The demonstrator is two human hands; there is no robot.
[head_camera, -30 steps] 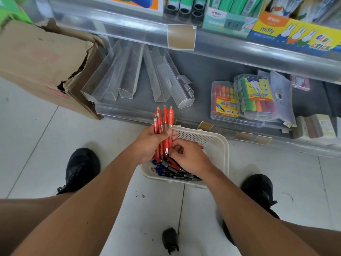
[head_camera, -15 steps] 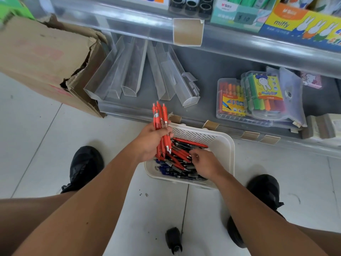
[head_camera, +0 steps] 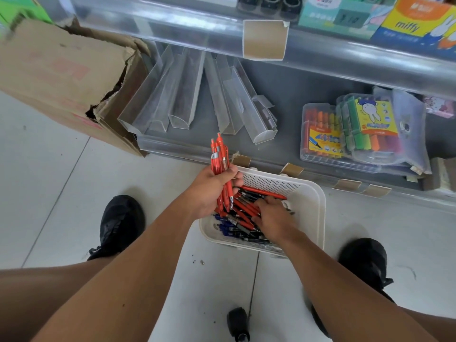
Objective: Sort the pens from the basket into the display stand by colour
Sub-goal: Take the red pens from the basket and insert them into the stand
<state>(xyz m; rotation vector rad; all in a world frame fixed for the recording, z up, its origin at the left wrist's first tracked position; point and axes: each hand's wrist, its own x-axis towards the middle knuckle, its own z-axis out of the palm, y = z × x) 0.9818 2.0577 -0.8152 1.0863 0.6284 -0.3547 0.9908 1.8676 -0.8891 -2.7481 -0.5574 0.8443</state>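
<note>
A white slotted basket (head_camera: 308, 203) sits on the floor tiles below the bottom shelf, holding a jumble of red, blue and black pens (head_camera: 243, 219). My left hand (head_camera: 212, 191) is over the basket's left edge, shut on a bundle of several red pens (head_camera: 219, 156) that stand upright above the fist. My right hand (head_camera: 271, 218) is down inside the basket, palm down, fingers spread on the loose red pens; what it grips is hidden. Clear plastic display troughs (head_camera: 187, 95) lie empty on the grey bottom shelf behind the basket.
A torn cardboard box (head_camera: 61, 70) stands at the left, touching the shelf. Marker sets in clear cases (head_camera: 357, 129) lie on the shelf at the right. A clear shelf rail (head_camera: 172, 23) overhangs above. My black shoes (head_camera: 121, 223) flank the basket.
My right hand left the bundle and went down into the basket among the loose pens. My left hand keeps the red bundle, now tilted slightly left.
</note>
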